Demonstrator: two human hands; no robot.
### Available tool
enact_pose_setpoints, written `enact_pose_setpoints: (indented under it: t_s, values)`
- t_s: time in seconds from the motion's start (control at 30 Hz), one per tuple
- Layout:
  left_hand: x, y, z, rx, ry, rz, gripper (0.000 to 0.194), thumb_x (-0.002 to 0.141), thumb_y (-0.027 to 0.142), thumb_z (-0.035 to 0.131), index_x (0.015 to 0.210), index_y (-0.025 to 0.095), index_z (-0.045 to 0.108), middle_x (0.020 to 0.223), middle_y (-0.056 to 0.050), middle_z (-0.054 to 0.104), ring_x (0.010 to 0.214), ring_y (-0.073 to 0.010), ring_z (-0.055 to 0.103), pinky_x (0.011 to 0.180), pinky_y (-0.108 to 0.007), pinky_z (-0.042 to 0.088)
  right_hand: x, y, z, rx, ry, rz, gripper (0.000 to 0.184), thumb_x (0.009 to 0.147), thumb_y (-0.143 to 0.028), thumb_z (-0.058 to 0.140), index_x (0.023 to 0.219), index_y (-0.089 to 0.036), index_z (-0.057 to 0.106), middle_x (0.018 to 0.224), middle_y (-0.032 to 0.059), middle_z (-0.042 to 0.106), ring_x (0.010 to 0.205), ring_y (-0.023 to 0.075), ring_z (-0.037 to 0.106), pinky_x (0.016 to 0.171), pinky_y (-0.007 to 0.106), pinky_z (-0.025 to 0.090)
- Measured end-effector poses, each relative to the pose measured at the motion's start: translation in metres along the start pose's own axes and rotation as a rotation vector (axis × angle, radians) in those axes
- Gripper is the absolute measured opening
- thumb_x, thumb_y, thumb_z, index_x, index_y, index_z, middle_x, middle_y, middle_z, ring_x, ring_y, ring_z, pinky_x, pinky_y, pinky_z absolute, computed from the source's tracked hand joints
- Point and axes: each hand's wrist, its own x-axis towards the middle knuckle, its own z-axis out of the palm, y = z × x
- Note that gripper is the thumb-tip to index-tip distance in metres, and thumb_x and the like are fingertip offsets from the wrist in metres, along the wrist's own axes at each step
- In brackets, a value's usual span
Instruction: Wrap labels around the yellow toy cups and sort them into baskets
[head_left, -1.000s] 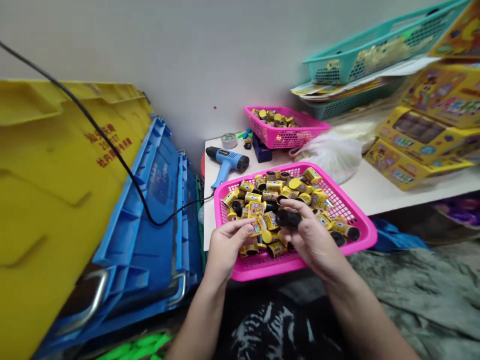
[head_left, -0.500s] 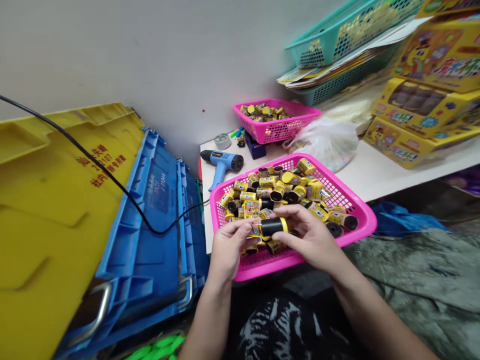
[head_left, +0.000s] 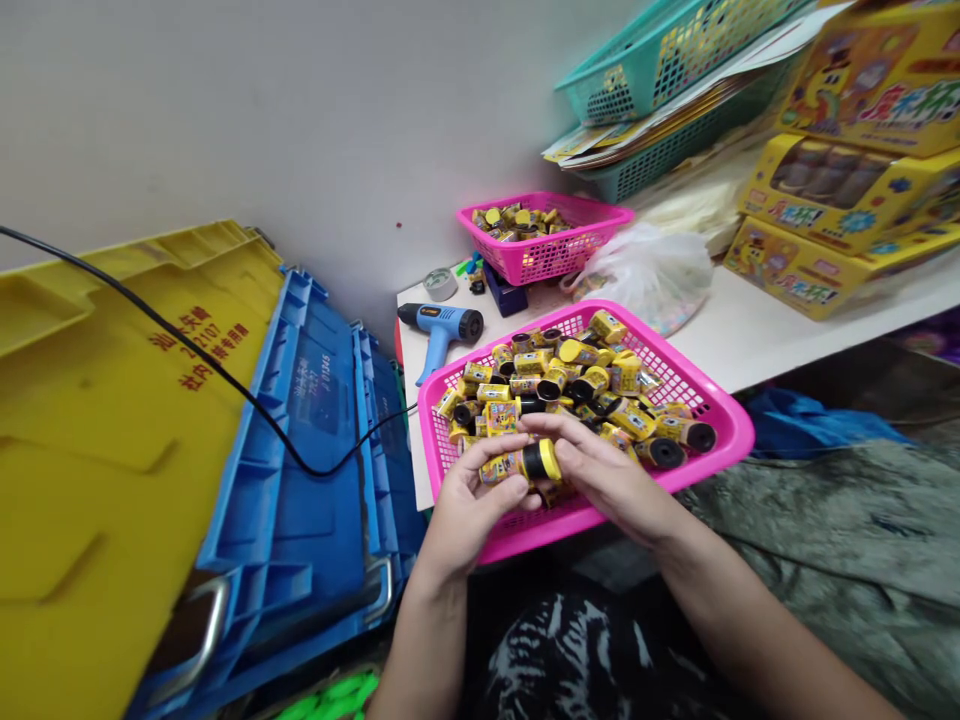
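Note:
Above the near edge of a pink basket point(head_left: 731, 455), both my hands are at one small black container point(head_left: 520, 463) with a yellow cap. A yellow printed sleeve covers most of its body, leaving a black band beside the cap. My left hand point(head_left: 480, 490) is wrapped round the sleeved end. From the right, my right hand point(head_left: 600, 470) presses its thumb at the cap, with its fingers stretched behind the container. Several similar yellow-and-black containers point(head_left: 630, 418) lie jumbled in the basket below.
A blue heat gun point(head_left: 442, 325) and tape roll point(head_left: 439, 284) lie on the white table. Behind are a second pink basket point(head_left: 555, 262), a plastic bag point(head_left: 652, 275) and stacked yellow boxes point(head_left: 832, 220). Blue crates point(head_left: 300, 450) and a black cord point(head_left: 262, 415) are at left.
The black container and the printed sleeve, apart in separate hands at first, came together. The sleeve now covers more of the container, and my right hand has moved left to the cap.

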Motion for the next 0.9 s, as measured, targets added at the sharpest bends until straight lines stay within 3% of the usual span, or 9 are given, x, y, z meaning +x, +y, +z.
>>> enact_pose_setpoints:
  t_s: [0.1,0.23,0.37,0.57,0.67,0.73,0.83,0.9]
  values:
    - [-0.001,0.000,0.000,0.075,-0.007,0.082,0.039,0.064,0.025,0.082,0.101,0.023,0.072,0.111,-0.006,0.070,0.090,-0.0213,0.069,0.077,-0.029,0.057,0.000,0.001,0.002,0.166,-0.106,0.089,0.040,0.086,-0.047,0.060,0.121,-0.026,0.058,0.117,0.0052,0.061,0.096,0.0167,0.061,0.086,0.031,0.048]
    - [-0.002,0.001,0.001,0.153,-0.033,0.160,0.033,0.061,0.021,0.084,0.093,0.023,0.075,0.103,-0.006,0.074,0.103,-0.0248,0.065,0.092,-0.034,0.051,0.001,0.003,0.004,0.180,-0.119,0.029,0.034,0.082,-0.041,0.068,0.111,-0.026,0.064,0.114,0.0034,0.063,0.102,0.0159,0.059,0.089,0.028,0.046]
    - [-0.006,0.002,0.000,0.171,-0.062,0.177,0.032,0.060,0.018,0.084,0.090,0.023,0.075,0.102,-0.006,0.075,0.101,-0.0241,0.067,0.094,-0.036,0.050,0.003,0.003,0.004,0.138,-0.109,-0.011,0.034,0.077,-0.040,0.072,0.105,-0.023,0.065,0.105,0.0037,0.064,0.100,0.0167,0.060,0.087,0.029,0.047]
    - [-0.008,0.005,0.000,0.206,-0.106,0.211,0.030,0.060,0.018,0.084,0.087,0.023,0.075,0.099,-0.007,0.075,0.102,-0.0242,0.066,0.093,-0.036,0.051,0.003,0.003,0.003,0.082,-0.118,-0.047,0.030,0.075,-0.039,0.074,0.095,-0.021,0.062,0.084,-0.0002,0.061,0.076,0.0134,0.058,0.069,0.026,0.049]
    - [-0.010,0.004,0.000,0.136,-0.168,0.136,0.029,0.065,0.024,0.081,0.092,0.023,0.072,0.108,-0.007,0.071,0.082,-0.0204,0.070,0.066,-0.028,0.058,0.002,0.003,0.002,0.062,-0.093,-0.055,0.032,0.073,-0.038,0.076,0.095,-0.021,0.061,0.089,0.0003,0.060,0.084,0.0146,0.059,0.075,0.027,0.049]
    - [-0.011,0.001,-0.001,0.051,-0.193,0.114,0.022,0.073,0.030,0.075,0.094,0.025,0.070,0.115,-0.007,0.066,0.070,-0.0165,0.069,0.050,-0.023,0.055,0.002,0.002,0.002,0.029,-0.056,-0.067,0.036,0.075,-0.039,0.074,0.104,-0.022,0.060,0.098,0.0020,0.059,0.093,0.0162,0.058,0.081,0.029,0.049]
    - [-0.010,-0.001,-0.001,0.071,-0.160,0.172,0.015,0.078,0.028,0.070,0.093,0.025,0.070,0.113,-0.005,0.064,0.077,-0.0169,0.068,0.057,-0.024,0.056,0.001,-0.001,0.001,0.021,-0.072,-0.055,0.040,0.083,-0.044,0.065,0.117,-0.025,0.056,0.115,0.0052,0.057,0.108,0.0186,0.054,0.088,0.031,0.048]
    - [-0.009,0.000,0.001,0.147,-0.109,0.207,0.027,0.072,0.023,0.076,0.098,0.026,0.069,0.109,-0.005,0.066,0.089,-0.0187,0.067,0.071,-0.026,0.056,0.000,-0.002,0.001,0.036,-0.141,-0.030,0.041,0.086,-0.046,0.061,0.121,-0.026,0.055,0.123,0.0058,0.056,0.115,0.0194,0.053,0.092,0.032,0.046]
